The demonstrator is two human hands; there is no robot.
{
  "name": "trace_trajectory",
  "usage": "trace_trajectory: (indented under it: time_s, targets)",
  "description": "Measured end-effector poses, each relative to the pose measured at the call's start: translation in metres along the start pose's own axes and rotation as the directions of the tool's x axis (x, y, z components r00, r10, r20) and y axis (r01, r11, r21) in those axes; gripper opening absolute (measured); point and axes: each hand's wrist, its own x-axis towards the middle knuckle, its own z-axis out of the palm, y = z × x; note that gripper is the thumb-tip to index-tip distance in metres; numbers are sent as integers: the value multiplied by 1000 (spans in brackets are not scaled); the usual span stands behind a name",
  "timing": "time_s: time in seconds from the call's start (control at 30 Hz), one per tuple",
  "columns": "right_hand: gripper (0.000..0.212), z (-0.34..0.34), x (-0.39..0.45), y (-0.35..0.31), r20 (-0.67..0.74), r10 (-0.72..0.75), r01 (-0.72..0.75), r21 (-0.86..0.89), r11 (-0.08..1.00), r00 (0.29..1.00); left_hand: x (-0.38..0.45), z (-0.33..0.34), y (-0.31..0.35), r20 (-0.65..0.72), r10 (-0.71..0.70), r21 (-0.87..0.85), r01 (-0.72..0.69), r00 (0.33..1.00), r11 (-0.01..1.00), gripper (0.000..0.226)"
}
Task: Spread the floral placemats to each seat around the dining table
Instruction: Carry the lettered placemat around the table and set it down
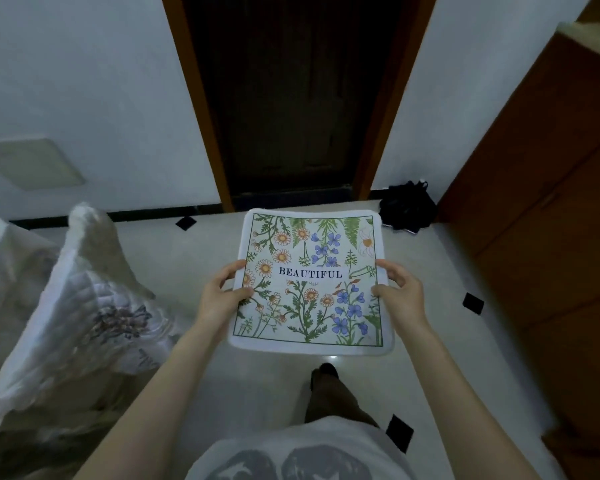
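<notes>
In front of the dark doorway, the floral placemat is held flat at waist height above the pale floor, squarish, print upward. The left hand pinches its left edge, the right hand its right edge, both clamped, equally near. No dining table is in view.

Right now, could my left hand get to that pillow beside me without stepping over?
Probably yes, but not freely: the pillow sits close on the left with nothing between, yet the left hand is gripping the floral placemat, as is the right hand.
</notes>
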Motion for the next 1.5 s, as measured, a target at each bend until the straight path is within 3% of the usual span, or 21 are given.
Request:
trace_trajectory:
  time_s: [0.2,0.4,0.67,1.1,1.33,1.5]
  targets:
    - [50,34,133,-54,192,0,7,-40,999,981,75,34,52,-144,8,-30,-12,990,999,53]
    - [51,104,230,-98,350,-15,51,-95,994,937,141,24,93,-290,31,-56,-49,956,997,52]
    - [49,263,320,-125,518,-27,116,-139,983,855,240,-49,127,-468,14,-145,-92,884,985,54]
    - [49,528,409,-224,638,-85,225,-141,964,765,388,-199,257,-558,28,-224,-183,829,957,52]
    - [47,657,459,-245,747,-34,241,-171,955,664,458,-254,277,-663,-81,-328,-191,744,925,53]
    - [50,768,495,-268,844,37,247,-198,949,536,509,-293,298,-768,-134,-369,-262,626,892,52]
